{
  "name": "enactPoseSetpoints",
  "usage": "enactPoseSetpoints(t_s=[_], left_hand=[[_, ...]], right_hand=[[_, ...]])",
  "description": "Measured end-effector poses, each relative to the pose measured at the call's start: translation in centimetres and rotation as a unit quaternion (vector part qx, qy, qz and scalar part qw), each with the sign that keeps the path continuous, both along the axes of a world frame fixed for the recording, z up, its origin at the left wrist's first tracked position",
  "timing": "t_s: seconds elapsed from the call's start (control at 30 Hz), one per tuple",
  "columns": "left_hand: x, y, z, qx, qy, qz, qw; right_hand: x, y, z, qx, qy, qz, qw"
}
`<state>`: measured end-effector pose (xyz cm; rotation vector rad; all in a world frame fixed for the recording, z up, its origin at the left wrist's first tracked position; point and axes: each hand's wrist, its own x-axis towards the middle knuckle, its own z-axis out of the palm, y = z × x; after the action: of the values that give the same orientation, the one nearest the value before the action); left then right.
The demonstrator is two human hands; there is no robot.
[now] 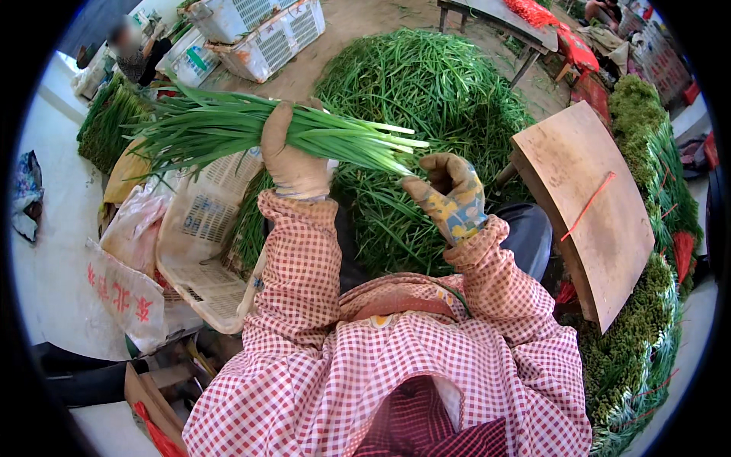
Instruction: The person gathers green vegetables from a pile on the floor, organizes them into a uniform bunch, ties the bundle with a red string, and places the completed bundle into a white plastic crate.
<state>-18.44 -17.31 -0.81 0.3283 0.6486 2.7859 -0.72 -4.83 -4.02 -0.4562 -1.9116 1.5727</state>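
My left hand (293,160), in a tan glove, is closed around a bunch of garlic chives (205,126). The bunch lies sideways, green leaf tips to the left and pale stem ends to the right. Beside those pale ends is my right hand (455,199), in a soiled glove with a blue and yellow pattern. Its fingers curl, with a gap between them and the thumb; the thumb tip reaches the lowest stems. Whether it touches them I cannot tell. Below and beyond both hands spreads a large loose heap of chives (411,76).
A wooden board (560,156) with a red tie (588,206) on it stands at my right. Stacked chive bundles (628,365) line the far right. A pale plastic crate (202,278) tilts at my left. More crates (266,49) and a person (133,57) are at the back left.
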Motion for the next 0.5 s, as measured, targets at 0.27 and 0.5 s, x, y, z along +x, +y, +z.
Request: enactPoseSetpoints(t_s=[0.27, 0.5], left_hand=[[1.7, -0.3, 0.8, -0.063, 0.075, 0.016, 0.995], [1.2, -1.2, 1.9, -0.004, 0.058, 0.022, 0.998]], right_hand=[[-2.7, 0.2, -0.6, -0.028, -0.107, -0.007, 0.994], [-0.5, 3.1, -3.6, 0.209, -0.206, -0.011, 0.956]])
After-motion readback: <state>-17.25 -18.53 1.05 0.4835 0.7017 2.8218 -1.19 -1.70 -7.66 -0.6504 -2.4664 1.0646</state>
